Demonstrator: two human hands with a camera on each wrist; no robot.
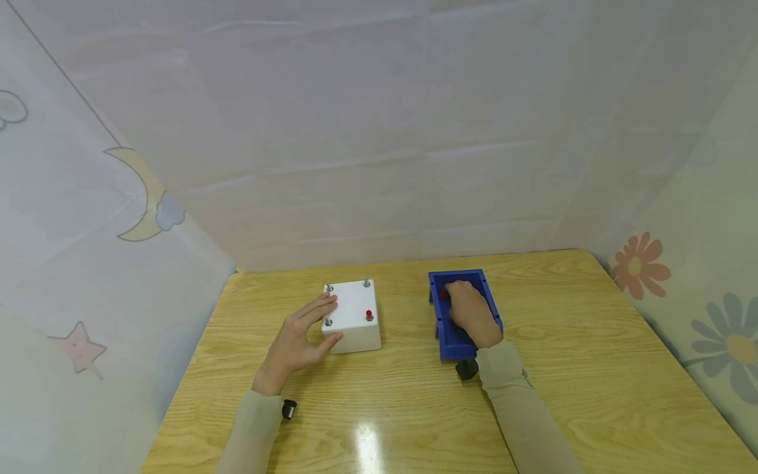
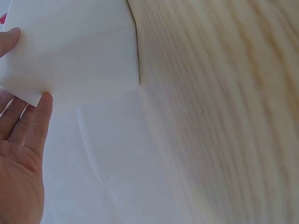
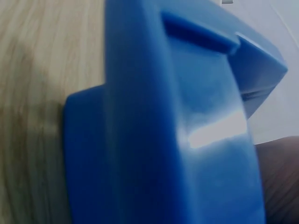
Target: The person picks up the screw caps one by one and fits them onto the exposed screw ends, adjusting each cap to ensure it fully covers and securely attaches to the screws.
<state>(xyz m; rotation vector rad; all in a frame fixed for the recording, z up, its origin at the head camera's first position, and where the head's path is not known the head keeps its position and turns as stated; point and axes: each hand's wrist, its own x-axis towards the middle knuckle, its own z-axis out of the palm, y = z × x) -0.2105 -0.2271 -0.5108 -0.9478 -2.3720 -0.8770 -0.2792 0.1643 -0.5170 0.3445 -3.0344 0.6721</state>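
A white box (image 1: 354,306) stands on the table with a metal bolt upright at each corner of its top. A red cap (image 1: 369,315) sits on the near right bolt. My left hand (image 1: 299,339) holds the box at its left side, thumb at the near face and fingers over the left edge; the left wrist view shows the thumb and fingertips against the white walls (image 2: 88,51). My right hand (image 1: 472,313) reaches down into a blue bin (image 1: 456,349), beside something small and red (image 1: 443,294). Its fingertips are hidden, so I cannot tell what they hold.
The wooden table (image 1: 379,408) runs up to a pale sheet (image 1: 355,164) hanging behind it. Printed sheets also flank it on both sides. Box and bin stand apart, with the bin on the right. A small black device (image 1: 466,369) is on my right wrist.
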